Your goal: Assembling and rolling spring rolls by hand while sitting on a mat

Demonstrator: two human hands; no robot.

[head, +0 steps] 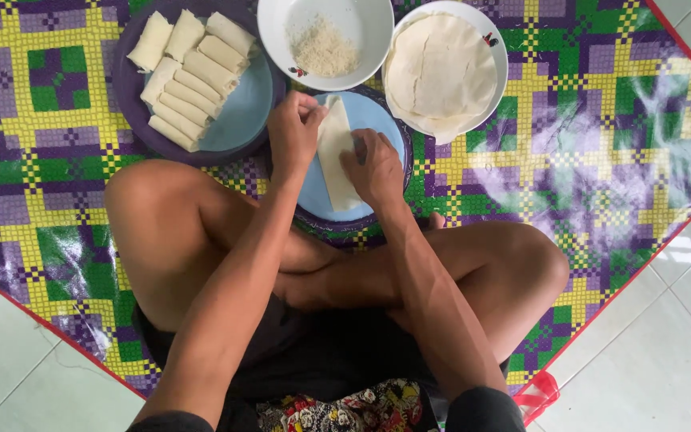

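Observation:
A pale wrapper roll (334, 156) lies lengthwise on a light blue plate (376, 116) in front of my crossed legs. My left hand (293, 132) pinches the roll's far end. My right hand (373, 166) presses its fingers on the roll's right side near the middle. Both hands touch the roll, which rests flat on the plate.
A blue plate on a purple tray (241, 112) at far left holds several finished rolls (189, 76). A white bowl (361, 24) with pale crumbly filling stands behind. A white plate (496, 48) bears stacked round wrappers (440, 68). A chequered mat (601, 120) covers the white tiled floor.

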